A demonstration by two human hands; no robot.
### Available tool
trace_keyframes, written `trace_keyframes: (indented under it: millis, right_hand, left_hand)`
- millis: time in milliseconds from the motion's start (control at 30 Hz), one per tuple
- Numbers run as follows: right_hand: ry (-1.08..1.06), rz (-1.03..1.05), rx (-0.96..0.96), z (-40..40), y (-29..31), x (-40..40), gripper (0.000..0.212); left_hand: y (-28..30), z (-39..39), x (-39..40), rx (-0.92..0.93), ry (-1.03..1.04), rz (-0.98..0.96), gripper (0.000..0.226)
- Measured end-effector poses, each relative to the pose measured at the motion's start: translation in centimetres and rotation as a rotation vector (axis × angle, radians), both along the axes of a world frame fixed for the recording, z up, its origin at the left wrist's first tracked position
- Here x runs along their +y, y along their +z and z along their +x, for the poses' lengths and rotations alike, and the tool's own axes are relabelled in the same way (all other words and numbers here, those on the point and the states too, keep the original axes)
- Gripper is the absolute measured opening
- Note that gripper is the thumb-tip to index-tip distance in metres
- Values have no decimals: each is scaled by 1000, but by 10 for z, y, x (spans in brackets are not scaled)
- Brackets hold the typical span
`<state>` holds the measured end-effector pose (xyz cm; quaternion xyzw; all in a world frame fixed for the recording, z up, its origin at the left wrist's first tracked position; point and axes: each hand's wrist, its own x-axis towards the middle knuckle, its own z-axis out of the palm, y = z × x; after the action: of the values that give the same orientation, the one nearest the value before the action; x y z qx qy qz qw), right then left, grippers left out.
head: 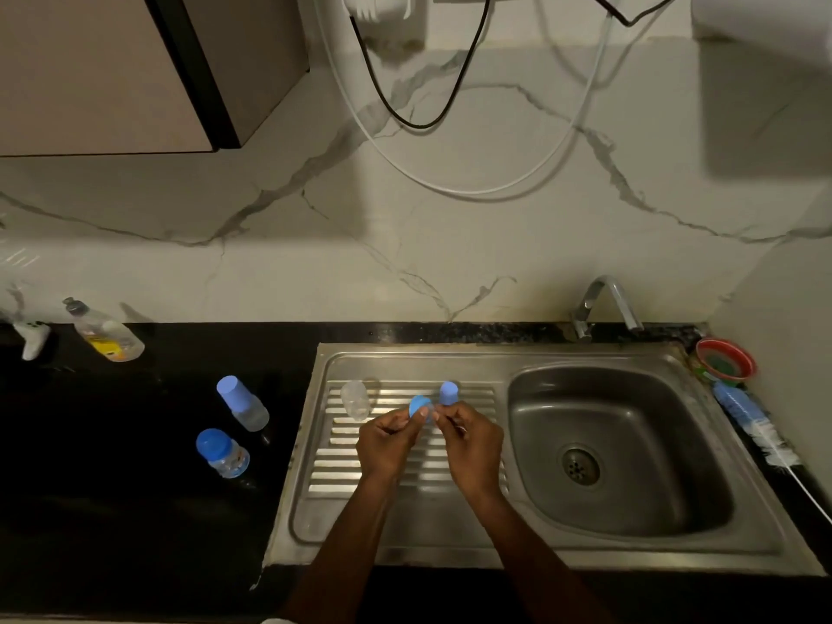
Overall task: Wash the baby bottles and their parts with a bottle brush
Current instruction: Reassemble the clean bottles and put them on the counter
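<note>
Two hands meet at centre frame above the ribbed drainboard [405, 461]: our left hand [387, 443] and right hand [470, 448] both pinch the blue bottle ring [419, 405] with curled fingers; the bottle brush [749, 421] lies at far right.

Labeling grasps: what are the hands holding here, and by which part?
Both hands, left hand and right hand, pinch a small blue bottle ring by its lower rim, above the drainboard.

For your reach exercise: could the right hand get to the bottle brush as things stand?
Probably yes, once freed: the right hand pinches the blue ring, and only the open sink basin lies between it and the bottle brush.
</note>
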<state>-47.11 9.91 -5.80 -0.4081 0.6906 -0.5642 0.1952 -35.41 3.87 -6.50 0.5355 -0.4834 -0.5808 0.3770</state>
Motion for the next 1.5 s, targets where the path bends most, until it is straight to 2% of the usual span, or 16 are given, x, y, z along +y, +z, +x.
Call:
trace_keyframes:
  millis: [133, 200, 300, 467, 567, 667, 800, 867, 933, 1000, 1133, 1267, 1333, 1400, 1467, 1500]
  right_hand:
    - [1, -18, -19, -2, -4, 5, 8]
    - [-4, 50, -135, -6, -7, 1, 7]
    - [71, 162, -285, -10, -8, -7, 8]
    - [278, 126, 65, -11, -1, -9, 45]
    - [331, 72, 207, -15, 13, -19, 32]
    - [236, 25, 392, -23, 38, -43, 31]
    - [17, -130, 538, -26, 66, -69, 44]
    - [113, 53, 534, -25, 57, -73, 45]
    - [260, 438, 504, -24, 35, -69, 39]
    - [248, 540, 415, -24, 10, -62, 35]
    - [220, 420, 309, -21, -5, -59, 38]
    - [190, 294, 224, -40, 14, -71, 45]
    - [166, 223, 17, -60, 47, -85, 43]
    - [279, 13, -324, -79, 83, -94, 46]
    - [397, -273, -468, -94, 97, -90, 45]
    - [425, -304, -449, -93, 93, -80, 41]
  left_hand:
    - [1, -1, -3, 27, -70, 37, 39]
    - [1, 0, -2, 52, -94, 66, 44]
    - [-2, 3, 0, 36, -114, 73, 36]
    - [0, 10, -5, -12, -165, 71, 29]
    - [11, 15, -21, -123, -242, 18, 29]
    - [28, 20, -52, -205, -235, -89, 25]
    - [32, 41, -101, -493, -63, -367, 26]
    - [22, 54, -114, -785, -95, -431, 47]
    - [8, 64, -120, -1054, -280, -369, 69]
    - [-6, 68, -124, -1142, -456, -289, 81]
    - [-17, 73, -128, -997, -536, -258, 68]
    - [9, 62, -146, -870, -424, -278, 59]
    - [37, 54, -159, -540, -349, -214, 54]
    - [61, 49, -163, 2, -270, -50, 45]
    - [72, 47, -163, 446, -209, 129, 51]
    - [71, 49, -158, 517, -235, 188, 58]
